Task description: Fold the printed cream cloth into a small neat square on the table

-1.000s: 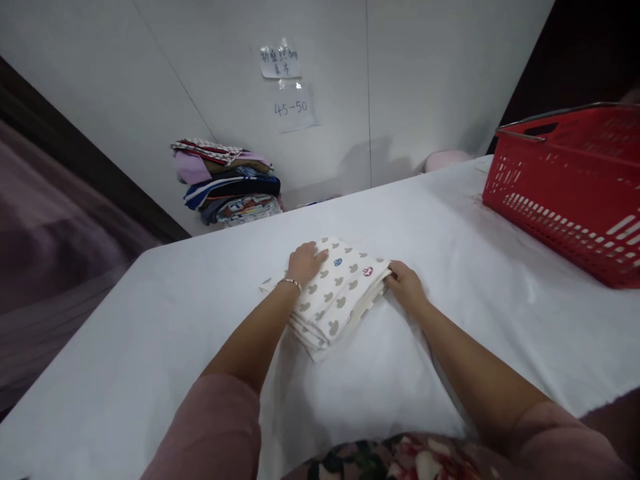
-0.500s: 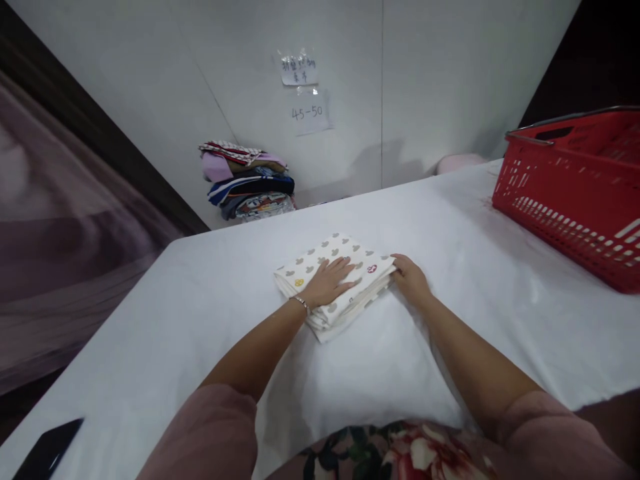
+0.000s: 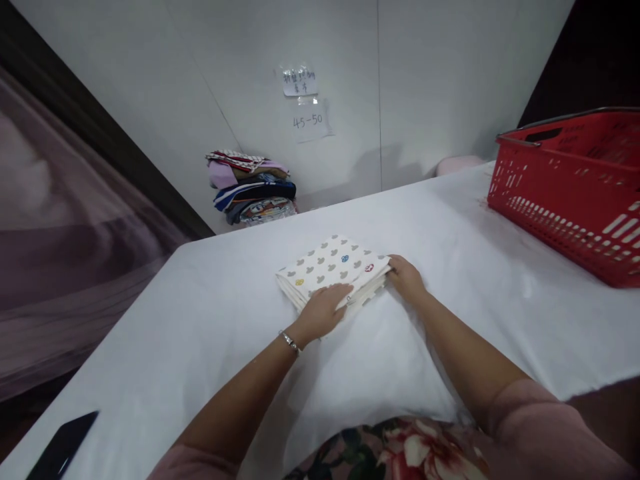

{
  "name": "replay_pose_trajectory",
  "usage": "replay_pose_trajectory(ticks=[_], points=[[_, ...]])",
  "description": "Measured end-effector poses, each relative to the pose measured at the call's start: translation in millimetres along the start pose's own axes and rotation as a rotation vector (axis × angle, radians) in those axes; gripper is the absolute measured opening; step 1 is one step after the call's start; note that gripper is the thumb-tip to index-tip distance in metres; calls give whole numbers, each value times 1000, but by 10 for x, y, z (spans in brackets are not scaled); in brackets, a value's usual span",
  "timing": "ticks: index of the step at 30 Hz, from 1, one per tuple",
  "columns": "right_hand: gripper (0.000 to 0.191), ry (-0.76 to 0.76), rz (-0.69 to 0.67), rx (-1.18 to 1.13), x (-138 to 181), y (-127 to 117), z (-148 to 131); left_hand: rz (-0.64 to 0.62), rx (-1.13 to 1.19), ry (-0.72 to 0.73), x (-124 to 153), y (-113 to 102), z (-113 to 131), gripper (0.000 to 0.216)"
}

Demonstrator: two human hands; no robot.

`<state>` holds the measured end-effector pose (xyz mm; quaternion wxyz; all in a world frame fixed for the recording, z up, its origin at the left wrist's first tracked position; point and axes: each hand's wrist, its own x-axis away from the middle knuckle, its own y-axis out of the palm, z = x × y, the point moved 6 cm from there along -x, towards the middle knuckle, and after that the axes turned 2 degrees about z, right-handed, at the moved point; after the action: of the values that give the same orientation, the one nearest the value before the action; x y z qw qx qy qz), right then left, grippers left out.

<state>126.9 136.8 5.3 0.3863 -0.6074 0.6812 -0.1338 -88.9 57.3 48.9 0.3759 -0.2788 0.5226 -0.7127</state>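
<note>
A folded white cloth with grey mouse-head prints (image 3: 330, 267) lies on the white-covered table (image 3: 450, 227). My left hand (image 3: 323, 311) rests on the cloth's near edge, fingers stretched flat along it; a bracelet is on that wrist. My right hand (image 3: 406, 279) touches the cloth's right corner, fingers curled against the edge of the folded layers.
A red plastic basket (image 3: 570, 193) stands at the table's right. A stack of folded clothes (image 3: 253, 187) sits by the wall at the back left. A dark phone (image 3: 63, 443) lies at the near left edge. Paper notes (image 3: 303, 100) hang on the wall.
My left hand slid from the top of the cloth toward me to its near edge. My right hand stayed at the right corner.
</note>
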Motion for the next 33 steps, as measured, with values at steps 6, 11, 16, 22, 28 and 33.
replay_pose_trajectory(ticks=[6,11,16,22,28,33], points=[[35,-14,-26,10,-5,-6,-39,83,45,-49,48,-8,-131,47],[26,-23,-11,34,-17,4,-20,249,-91,-174,14,-27,112,55],[23,-30,9,-15,-32,0,-27,299,-177,-262,-123,-3,215,43],[21,-7,-32,48,-30,-5,-38,324,-31,-325,-173,5,-39,24],[22,-43,-57,119,19,-39,-82,401,49,-299,-150,24,-92,22],[19,-39,-45,85,23,-47,-84,397,-55,-330,-149,31,3,33]])
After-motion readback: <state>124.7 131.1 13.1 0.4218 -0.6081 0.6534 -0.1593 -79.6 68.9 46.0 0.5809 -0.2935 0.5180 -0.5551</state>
